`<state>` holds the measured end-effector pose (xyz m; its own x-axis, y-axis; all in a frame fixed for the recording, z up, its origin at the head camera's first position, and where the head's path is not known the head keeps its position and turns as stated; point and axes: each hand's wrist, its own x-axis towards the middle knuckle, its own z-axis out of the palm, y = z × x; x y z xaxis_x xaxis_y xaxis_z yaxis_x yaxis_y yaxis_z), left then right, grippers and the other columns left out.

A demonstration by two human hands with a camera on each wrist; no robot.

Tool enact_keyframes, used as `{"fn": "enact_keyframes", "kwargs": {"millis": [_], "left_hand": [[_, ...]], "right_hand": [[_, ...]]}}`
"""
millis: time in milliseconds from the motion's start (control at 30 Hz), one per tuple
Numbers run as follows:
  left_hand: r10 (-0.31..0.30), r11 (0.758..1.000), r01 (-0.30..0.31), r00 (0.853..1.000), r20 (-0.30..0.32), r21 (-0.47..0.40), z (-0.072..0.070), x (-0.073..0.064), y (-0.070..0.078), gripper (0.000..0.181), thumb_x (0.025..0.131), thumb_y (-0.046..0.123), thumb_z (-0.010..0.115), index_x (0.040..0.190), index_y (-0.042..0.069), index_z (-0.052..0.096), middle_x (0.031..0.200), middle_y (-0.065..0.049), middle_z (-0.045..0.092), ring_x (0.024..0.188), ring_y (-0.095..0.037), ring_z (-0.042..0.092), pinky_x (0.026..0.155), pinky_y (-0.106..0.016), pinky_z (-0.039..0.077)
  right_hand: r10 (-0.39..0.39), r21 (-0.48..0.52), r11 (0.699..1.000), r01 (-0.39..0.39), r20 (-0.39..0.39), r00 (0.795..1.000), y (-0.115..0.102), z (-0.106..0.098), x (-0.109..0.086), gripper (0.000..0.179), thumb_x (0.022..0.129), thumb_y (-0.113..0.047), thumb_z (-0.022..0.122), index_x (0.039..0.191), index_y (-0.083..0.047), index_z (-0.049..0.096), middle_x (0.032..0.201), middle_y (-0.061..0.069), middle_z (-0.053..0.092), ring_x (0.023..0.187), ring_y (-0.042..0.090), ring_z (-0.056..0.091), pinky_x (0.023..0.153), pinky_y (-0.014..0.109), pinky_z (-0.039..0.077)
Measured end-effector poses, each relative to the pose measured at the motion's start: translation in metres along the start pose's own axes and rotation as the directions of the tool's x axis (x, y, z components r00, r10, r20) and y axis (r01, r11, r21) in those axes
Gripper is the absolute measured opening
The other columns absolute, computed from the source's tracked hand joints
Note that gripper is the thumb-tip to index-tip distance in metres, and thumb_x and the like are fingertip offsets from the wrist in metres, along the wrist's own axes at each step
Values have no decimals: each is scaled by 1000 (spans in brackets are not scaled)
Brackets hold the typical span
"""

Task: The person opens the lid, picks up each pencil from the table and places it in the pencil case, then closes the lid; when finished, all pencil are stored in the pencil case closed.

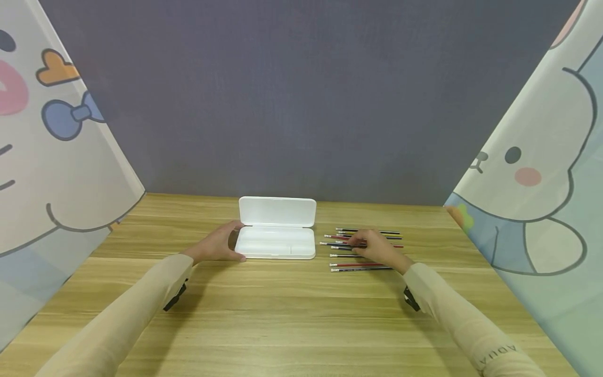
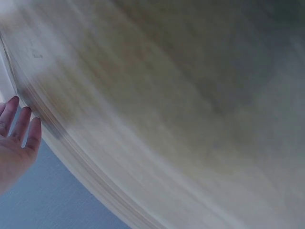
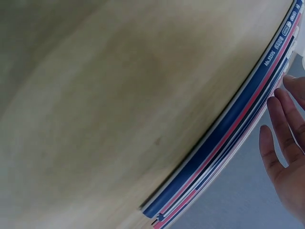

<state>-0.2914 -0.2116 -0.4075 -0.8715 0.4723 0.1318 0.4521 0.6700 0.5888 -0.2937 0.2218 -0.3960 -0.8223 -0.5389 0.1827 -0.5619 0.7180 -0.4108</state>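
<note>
White case (image 1: 275,236) open between separated hands, pencils (image 1: 355,265) at its three o'clock.
Nearest, at four o'clock, the right sleeve (image 1: 452,314) shows "ADUA". The right hand (image 1: 377,248) is over the pencils, their lettering blurred; whether it pinches one, I cannot tell. The left hand (image 1: 219,244) grips the case's nine-o'clock end, probably steadying it.

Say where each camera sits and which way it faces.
Head: worn on the head, facing forward and down at the white case and pencils; shows sleeves, left hand, right hand.
Left wrist: worn there, facing the tabletop; left hand at left edge.
Right wrist: worn there, facing tabletop and pencils; right hand at right edge.
Shared by head and right wrist: pencils, right hand.
</note>
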Motion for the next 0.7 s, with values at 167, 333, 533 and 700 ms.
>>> {"fn": "enact_keyframes", "kwargs": {"millis": [167, 333, 533, 700], "left_hand": [[-12, 1000, 12, 1000, -9, 14, -1, -1, 2, 83, 60, 29, 85, 123, -6, 44, 116, -20, 54, 109, -34, 50, 96, -50, 38], [-8, 1000, 8, 1000, -4, 13, -1, -1, 3, 82, 60, 29, 84, 123, -5, 44, 116, -18, 55, 110, -33, 50, 97, -50, 37], [-9, 1000, 9, 1000, -1, 8, 0, 0, 1, 81, 60, 30, 85, 123, -2, 45, 115, -16, 56, 110, -31, 50, 97, -49, 37], [-21, 1000, 21, 1000, -4, 17, 0, 0, 0, 82, 60, 31, 85, 123, -3, 45, 116, -16, 56, 110, -32, 50, 98, -50, 36]], "right_hand": [[7, -8, 1000, -7, 7, 1000, -1, 0, -1, 15, 78, -5, 69, 92, -8, 69, 88, 3, 68, 81, 16, 63, 74, 35, 51], [2, -16, 1000, -2, 21, 1000, 0, 3, -1, 14, 78, -3, 68, 91, -9, 69, 89, 2, 68, 80, 14, 63, 72, 32, 51], [-6, -20, 1000, 6, 26, 1000, 3, 4, 0, 15, 77, -1, 68, 90, -9, 68, 89, 3, 68, 79, 13, 62, 70, 30, 52], [-11, -41, 999, 12, 22, 1000, 4, 4, 0, 16, 76, 1, 69, 89, -9, 68, 88, 3, 68, 78, 13, 62, 69, 29, 52]]}}
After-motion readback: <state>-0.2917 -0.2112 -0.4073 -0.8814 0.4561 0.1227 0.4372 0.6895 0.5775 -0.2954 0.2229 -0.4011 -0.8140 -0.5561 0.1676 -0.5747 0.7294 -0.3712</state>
